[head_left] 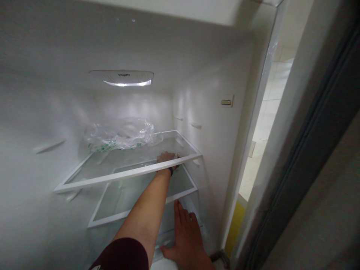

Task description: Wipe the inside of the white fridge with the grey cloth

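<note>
I look into an open, lit fridge. My left hand (166, 157), with a dark band at the wrist, reaches over the front rim of the upper glass shelf (112, 179). Its fingers press a small pale cloth (176, 154) onto the glass near the shelf's right end. My right hand (186, 237) lies flat with fingers apart on a clear cover low in the fridge, below the second glass shelf (180, 195). It holds nothing. A crumpled clear plastic bag (120, 134) with green print sits at the back left of the upper shelf.
The fridge's white right wall (208, 127) carries shelf rails and a small switch (226, 101). A lamp (123, 78) glows at the back top. The open door's grey seal (306, 150) stands at the right, with tiled floor (261, 135) seen through the gap.
</note>
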### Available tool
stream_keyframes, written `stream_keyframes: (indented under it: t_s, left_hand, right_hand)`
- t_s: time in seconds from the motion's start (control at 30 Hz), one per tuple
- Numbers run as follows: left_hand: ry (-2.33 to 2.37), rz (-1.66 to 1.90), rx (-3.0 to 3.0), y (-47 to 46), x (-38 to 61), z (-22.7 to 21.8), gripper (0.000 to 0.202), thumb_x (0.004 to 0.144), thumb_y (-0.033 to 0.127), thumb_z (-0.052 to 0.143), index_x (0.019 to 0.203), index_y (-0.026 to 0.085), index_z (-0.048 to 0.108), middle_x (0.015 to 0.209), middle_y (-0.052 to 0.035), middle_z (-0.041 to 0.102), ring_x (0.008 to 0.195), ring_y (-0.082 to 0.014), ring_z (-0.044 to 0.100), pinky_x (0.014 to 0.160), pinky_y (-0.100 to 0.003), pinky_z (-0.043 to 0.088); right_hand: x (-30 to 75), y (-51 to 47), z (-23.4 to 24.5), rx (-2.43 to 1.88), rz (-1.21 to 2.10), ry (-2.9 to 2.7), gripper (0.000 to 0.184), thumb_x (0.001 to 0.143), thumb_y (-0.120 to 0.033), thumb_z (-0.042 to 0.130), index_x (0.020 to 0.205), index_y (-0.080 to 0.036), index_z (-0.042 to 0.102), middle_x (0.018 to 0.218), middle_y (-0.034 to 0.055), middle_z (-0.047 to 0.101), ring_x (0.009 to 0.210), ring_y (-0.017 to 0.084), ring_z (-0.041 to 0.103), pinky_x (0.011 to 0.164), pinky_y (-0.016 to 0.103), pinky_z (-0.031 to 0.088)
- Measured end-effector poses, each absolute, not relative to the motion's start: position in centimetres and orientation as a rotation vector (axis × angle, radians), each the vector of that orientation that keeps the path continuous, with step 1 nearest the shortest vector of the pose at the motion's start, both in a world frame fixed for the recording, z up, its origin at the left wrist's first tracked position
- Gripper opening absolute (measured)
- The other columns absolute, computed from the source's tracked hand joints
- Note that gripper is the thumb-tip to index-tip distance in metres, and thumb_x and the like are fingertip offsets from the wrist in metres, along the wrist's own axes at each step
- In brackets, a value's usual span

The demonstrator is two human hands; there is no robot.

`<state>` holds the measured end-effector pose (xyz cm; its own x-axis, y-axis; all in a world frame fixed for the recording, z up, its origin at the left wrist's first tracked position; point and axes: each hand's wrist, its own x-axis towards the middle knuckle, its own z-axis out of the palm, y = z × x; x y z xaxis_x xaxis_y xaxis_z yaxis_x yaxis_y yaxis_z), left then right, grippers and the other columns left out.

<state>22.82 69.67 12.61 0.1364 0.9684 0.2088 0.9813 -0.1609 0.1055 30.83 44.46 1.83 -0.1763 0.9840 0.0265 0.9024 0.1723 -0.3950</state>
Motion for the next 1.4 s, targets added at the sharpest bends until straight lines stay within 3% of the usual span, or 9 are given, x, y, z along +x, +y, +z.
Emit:
stream_keyframes:
  t_s: [0.17, 0.33, 0.5, 0.77, 1.0, 1.4]
  left_hand:
    - [-1.924, -0.43, -2.298, 67.6, 22.9, 12.1, 0.059, 0.094, 0.068, 0.034, 0.128, 0.034, 0.069, 0.129, -0.0139, 0.066, 0.117, -0.042, 0.059, 0.096, -0.059, 0.046]
    - [-1.847, -0.478, -2.352, 63.4, 23.0, 11.6, 0.052, 0.096, 0.061, 0.037, 0.13, 0.035, 0.067, 0.131, -0.0086, 0.068, 0.12, -0.0341, 0.059, 0.101, -0.048, 0.044]
    - [-1.799, -0.505, -2.341, 57.7, 22.8, 11.2, 0.053, 0.091, 0.067, 0.046, 0.124, 0.033, 0.069, 0.129, -0.0128, 0.066, 0.119, -0.0371, 0.057, 0.097, -0.054, 0.043]
    - [-1.852, -0.492, -2.314, 52.8, 19.7, 11.5, 0.049, 0.089, 0.068, 0.051, 0.119, 0.035, 0.07, 0.121, -0.0121, 0.066, 0.112, -0.037, 0.059, 0.088, -0.052, 0.047]
    - [-2.006, -0.458, -2.204, 49.7, 14.0, 11.6, 0.052, 0.09, 0.074, 0.045, 0.122, 0.041, 0.069, 0.119, -0.0105, 0.067, 0.111, -0.0358, 0.06, 0.087, -0.049, 0.049]
    - [-2.222, -0.296, -1.969, 47.4, 3.6, 11.8, 0.061, 0.09, 0.079, 0.035, 0.125, 0.041, 0.068, 0.117, -0.0114, 0.066, 0.108, -0.0354, 0.063, 0.085, -0.046, 0.052]
  right_hand:
    - [31.0, 44.5, 1.3, -1.753, 0.35, -2.176, 0.129, 0.06, -0.047, 0.075, 0.163, -0.004, 0.012, 0.171, 0.0182, 0.02, 0.147, 0.041, 0.036, 0.123, 0.059, 0.022]
    - [31.0, 44.4, 0.9, -1.711, 0.238, -2.168, 0.124, 0.062, -0.048, 0.072, 0.163, -0.003, 0.015, 0.168, 0.0195, 0.029, 0.141, 0.041, 0.041, 0.118, 0.057, 0.029]
    - [31.1, 44.4, 0.4, -1.667, 0.124, -2.177, 0.117, 0.066, -0.047, 0.071, 0.161, 0.0, 0.021, 0.164, 0.0224, 0.035, 0.136, 0.04, 0.045, 0.113, 0.055, 0.032]
    - [31.4, 44.5, -0.3, -1.626, 0.019, -2.184, 0.109, 0.072, -0.054, 0.069, 0.158, 0.0, 0.028, 0.158, 0.0246, 0.045, 0.133, 0.04, 0.048, 0.109, 0.053, 0.033]
    - [31.5, 44.6, -0.4, -1.598, -0.036, -2.167, 0.117, 0.075, -0.053, 0.071, 0.163, -0.005, 0.011, 0.154, 0.0248, 0.048, 0.13, 0.039, 0.051, 0.105, 0.05, 0.034]
    - [31.7, 44.5, -0.4, -1.553, -0.046, -2.164, 0.12, 0.075, -0.054, 0.073, 0.163, -0.005, 0.008, 0.149, 0.0225, 0.053, 0.124, 0.037, 0.053, 0.102, 0.048, 0.034]
